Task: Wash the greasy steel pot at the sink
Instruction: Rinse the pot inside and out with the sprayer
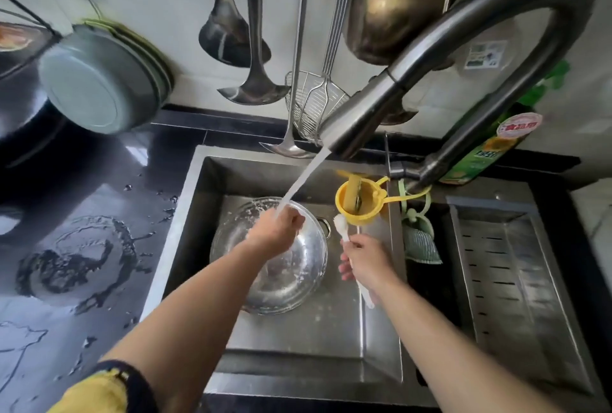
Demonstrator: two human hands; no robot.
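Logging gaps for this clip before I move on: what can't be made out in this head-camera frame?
- Far rim of the pot: hidden by the left hand.
- What the left hand does under the water stream: fist faces away.
- White brush: middle of the handle covered by the right hand.
- Grease on the pot: lost in glare and suds.
- Green bottle: label too small, faucet crosses it.

Two bare forearms, no gloves, rings or watch visible. Left hand and right hand uncovered. Left upper arm: yellow sleeve with dark edge band.
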